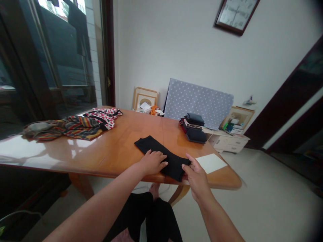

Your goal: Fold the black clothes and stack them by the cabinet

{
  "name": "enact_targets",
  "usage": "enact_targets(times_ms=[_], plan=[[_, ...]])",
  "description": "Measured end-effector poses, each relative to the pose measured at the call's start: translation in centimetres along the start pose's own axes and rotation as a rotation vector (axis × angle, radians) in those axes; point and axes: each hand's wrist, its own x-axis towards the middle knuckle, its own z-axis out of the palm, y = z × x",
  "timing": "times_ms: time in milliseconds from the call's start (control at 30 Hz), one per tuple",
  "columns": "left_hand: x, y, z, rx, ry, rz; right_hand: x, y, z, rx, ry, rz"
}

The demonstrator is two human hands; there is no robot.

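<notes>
A folded black garment [164, 151] lies in a long strip near the front edge of the wooden table [126, 131]. What kind of garment it is, I cannot tell. My left hand [153, 162] rests on top of it, fingers stretched out over the cloth. At the garment's right end my right hand [196, 174] pinches the edge between thumb and fingers. Just beyond that hand, a white sheet [212, 163] lies flat at the table's right corner.
A stack of folded clothes [194, 127] stands at the table's right rear. Patterned garments [80, 126] are spread over the left side. Behind the table are a polka-dot cloth-covered panel [196, 101], picture frames [145, 95] and a white drawer cabinet [230, 143].
</notes>
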Motion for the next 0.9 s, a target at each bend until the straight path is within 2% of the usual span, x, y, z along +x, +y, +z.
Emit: enact_targets(times_ms=[100, 300, 367, 433, 500, 567, 633, 700, 767, 900], plan=[[1.4, -0.2, -0.4, -0.030, 0.057, 0.007, 0.9, -0.3, 0.6, -0.046, 0.004, -0.051], [2.2, -1.0, 1.1, -0.099, 0.017, 0.031, 2.3, -1.9, 2.7, -0.098, -0.026, -0.079], [2.4, -1.8, 0.9, -0.255, -0.005, 0.014, 3.1, -2.6, 3.7, -0.090, -0.046, -0.069], [2.8, -3.1, 0.3, -0.528, -0.026, -0.007, 4.3, -3.4, 4.9, -0.093, -0.076, -0.068], [3.2, -5.0, -0.7, -0.838, 0.013, -0.097, 5.5, -4.2, 6.3, -0.115, -0.120, -0.068], [3.3, -7.2, -1.8, -1.093, 0.099, -0.288, 6.9, -5.0, 7.9, -0.149, -0.162, -0.060], [3.0, -9.4, -2.5, -1.267, 0.163, -0.495, 8.1, -5.5, 9.7, -0.184, -0.198, -0.047], [2.4, -11.1, -2.9, -1.394, 0.175, -0.621, 9.3, -5.5, 11.7, -0.220, -0.231, -0.029], [1.8, -12.2, -2.9, -1.494, 0.173, -0.647, 10.5, -5.1, 13.8, -0.250, -0.267, -0.016], [1.0, -12.8, -2.3, -1.599, 0.207, -0.597, 12.2, -2.6, 18.1, -0.264, -0.323, -0.015]])
